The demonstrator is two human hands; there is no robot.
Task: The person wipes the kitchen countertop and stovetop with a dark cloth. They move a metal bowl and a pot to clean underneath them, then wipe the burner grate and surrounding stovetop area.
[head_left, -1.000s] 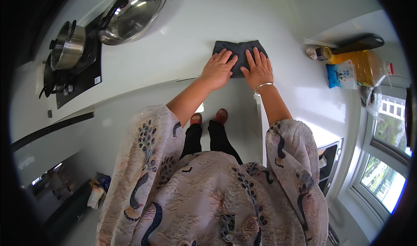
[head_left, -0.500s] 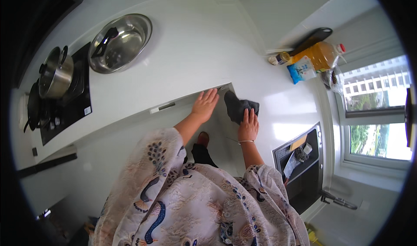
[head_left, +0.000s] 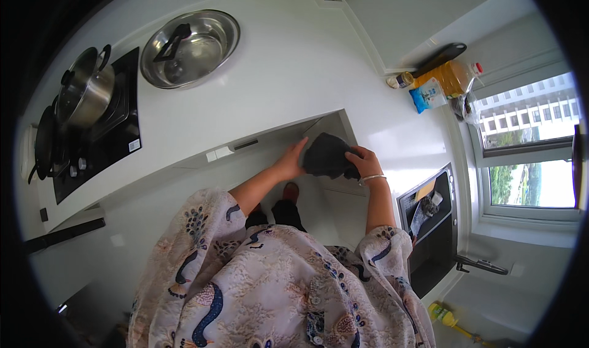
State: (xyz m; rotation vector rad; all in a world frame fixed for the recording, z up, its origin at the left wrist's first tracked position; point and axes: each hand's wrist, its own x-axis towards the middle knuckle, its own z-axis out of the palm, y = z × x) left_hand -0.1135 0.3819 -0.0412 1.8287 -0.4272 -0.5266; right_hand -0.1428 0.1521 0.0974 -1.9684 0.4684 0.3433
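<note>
A dark grey cloth [head_left: 328, 156] is held up in front of me, over the gap at the counter's front edge. My right hand [head_left: 366, 163] grips its right side, with the fingers bent over the fabric. At the cloth's left edge is my left hand [head_left: 291, 162], closed on the fabric, its fingertips partly hidden behind it. Folds hang loosely between the two hands.
The white counter [head_left: 276, 72] bends round to the right. On it are a steel basin [head_left: 215, 47] with a black-handled tool inside, a pot [head_left: 92, 96] on the black cooktop [head_left: 132, 102], an oil bottle [head_left: 454, 78] and a blue packet [head_left: 423, 99]. A dark sink [head_left: 429, 259] lies at right.
My left hand has come from the counter's edge to the cloth and taken its left side. The cloth has moved off the counter's corner and spread between both hands. The view has shifted slightly.
</note>
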